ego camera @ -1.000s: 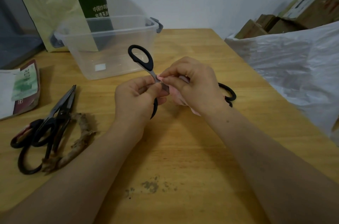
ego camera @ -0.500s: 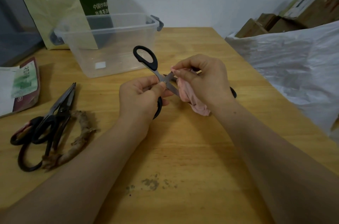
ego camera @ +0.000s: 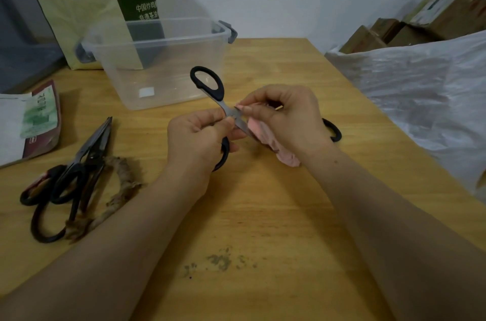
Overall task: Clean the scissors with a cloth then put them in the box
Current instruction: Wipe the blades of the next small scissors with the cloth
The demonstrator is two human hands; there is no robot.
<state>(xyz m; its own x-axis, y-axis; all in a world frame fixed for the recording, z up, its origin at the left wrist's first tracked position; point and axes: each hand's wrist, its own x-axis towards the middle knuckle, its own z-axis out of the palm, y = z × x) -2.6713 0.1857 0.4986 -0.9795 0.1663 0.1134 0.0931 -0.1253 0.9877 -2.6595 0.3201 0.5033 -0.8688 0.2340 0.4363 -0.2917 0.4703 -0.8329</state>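
Head view. Since half a second ago the right grip (ego camera: 286,115) has edged back along the blade toward the pivot. The left grip (ego camera: 200,136) and the scissors (ego camera: 222,99) sit almost where they were.

The scissors are held clear of the counter (ego camera: 263,215), above its middle. They are open: one black handle loop points up toward the box, the other shows below the left grip. The left grip is clenched on them at the pivot, thumb over the metal. The right grip pinches the pink cloth (ego camera: 265,134) against the blade. The rest of the cloth hangs under the palm, and the blade tips are hidden in it.

The clear box (ego camera: 171,70) stands toward the far left corner of the counter, lid off, and appears to have nothing in it. Spare scissors (ego camera: 86,157) lie in a pile near the left edge. A black loop (ego camera: 334,131) shows behind the right wrist. A dark stain (ego camera: 221,260) marks the counter near the front edge.

Assessment: the wiping step is in hand, and boxing has not begun. The next move calls for drawing the cloth out along the blade to the tip, with fingers kept behind the cutting edge. Then the blades should be closed and carried forward and left, over the box rim.
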